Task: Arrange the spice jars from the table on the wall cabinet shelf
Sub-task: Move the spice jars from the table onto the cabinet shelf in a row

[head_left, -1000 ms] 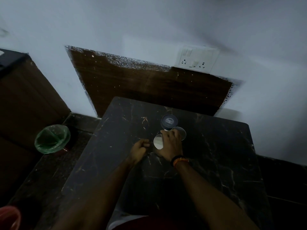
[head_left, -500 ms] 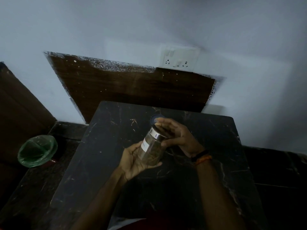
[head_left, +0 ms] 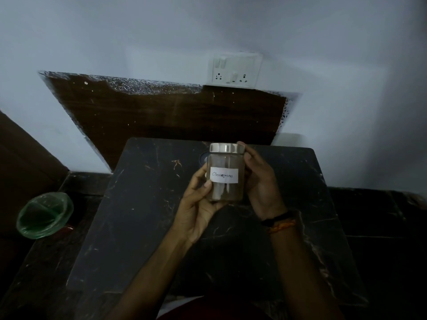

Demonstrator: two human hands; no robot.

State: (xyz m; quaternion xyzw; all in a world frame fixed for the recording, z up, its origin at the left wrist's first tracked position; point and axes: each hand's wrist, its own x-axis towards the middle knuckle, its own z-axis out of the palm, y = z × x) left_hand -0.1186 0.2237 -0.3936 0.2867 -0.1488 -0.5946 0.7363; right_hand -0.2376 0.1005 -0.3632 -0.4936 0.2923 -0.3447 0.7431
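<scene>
Glass spice jar (head_left: 225, 174) with a steel lid (head_left: 227, 148) is held upright above the dark marble counter (head_left: 138, 215), its white label (head_left: 224, 175) reading "Cinnamon" facing the camera. Half a second ago it was tilted, lid leaning away; now it stands straight and has been raised nearer the lens. The left hand (head_left: 198, 209) cups the base and left side, thumb pressed on the glass. The right hand (head_left: 260, 181) wraps the right side, fingers curled behind the lid. Behind the jar another jar's dark lid (head_left: 203, 157) sits on the counter. A green bin (head_left: 44, 215) stands on the floor at left.
</scene>
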